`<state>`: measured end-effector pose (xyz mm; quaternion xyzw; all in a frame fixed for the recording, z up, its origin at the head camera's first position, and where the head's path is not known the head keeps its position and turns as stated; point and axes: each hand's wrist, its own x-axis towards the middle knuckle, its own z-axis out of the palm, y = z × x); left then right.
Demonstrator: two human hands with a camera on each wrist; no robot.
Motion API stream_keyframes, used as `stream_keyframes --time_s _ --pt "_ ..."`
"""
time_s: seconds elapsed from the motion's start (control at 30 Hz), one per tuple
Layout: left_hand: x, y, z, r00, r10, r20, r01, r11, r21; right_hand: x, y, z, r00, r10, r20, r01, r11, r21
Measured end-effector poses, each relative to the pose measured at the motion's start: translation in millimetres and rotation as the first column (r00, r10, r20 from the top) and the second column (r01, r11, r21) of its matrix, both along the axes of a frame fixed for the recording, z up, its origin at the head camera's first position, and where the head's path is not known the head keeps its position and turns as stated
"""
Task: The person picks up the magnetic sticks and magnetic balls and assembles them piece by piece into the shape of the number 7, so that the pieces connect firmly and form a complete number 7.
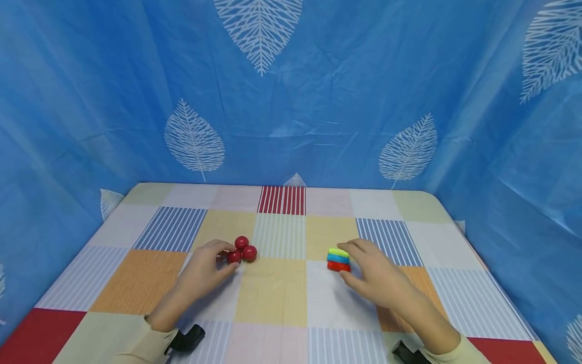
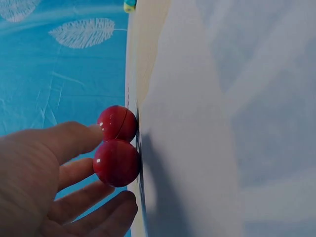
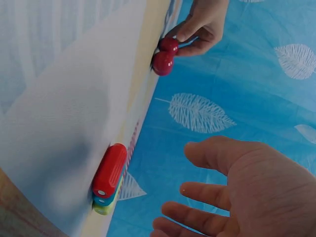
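Three glossy red balls point(image 1: 249, 254) sit in a tight cluster on the patchwork tablecloth. My left hand point(image 1: 206, 268) is around the nearest-left ball, thumb on one side and fingers on the other; in the left wrist view the thumb point(image 2: 74, 140) and fingers look spread, and firm contact is unclear. Farther right lie three short rounded plastic sticks side by side: a yellow-green one point(image 1: 338, 252), a blue one point(image 1: 338, 258) and a red one point(image 1: 338, 266). Beside them hovers my right hand point(image 1: 375, 273), thumb and fingers apart, holding nothing; the right wrist view shows a gap to the sticks.
The checked and striped tablecloth point(image 1: 273, 293) covers a table with rounded far corners. Blue curtains point(image 1: 318, 91) with white leaf prints hang behind it and at both sides. A black wrist device point(image 1: 186, 339) is on the left forearm, another point(image 1: 409, 354) on the right.
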<state>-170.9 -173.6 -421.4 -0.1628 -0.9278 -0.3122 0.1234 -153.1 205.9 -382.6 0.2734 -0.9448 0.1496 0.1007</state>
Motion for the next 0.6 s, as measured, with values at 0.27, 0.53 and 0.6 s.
stream_keyframes --time_s 0.27,0.53,0.6 --pt "0.6 -1.0 1.2 0.998 0.003 0.064 -0.005 1.000 0.027 -2.7 -3.5 -4.6 0.998 -0.001 0.066 -0.003 0.998 0.064" --pt "3.2 2.0 4.1 0.992 -0.032 0.123 0.027 0.999 0.037 -5.4 -6.0 -9.6 0.992 0.017 0.126 -0.031 0.993 0.114" --pt "3.7 2.6 4.3 0.990 -0.053 0.132 0.048 0.998 0.041 -5.3 -6.4 -10.9 0.990 0.010 0.140 -0.028 0.992 0.122"
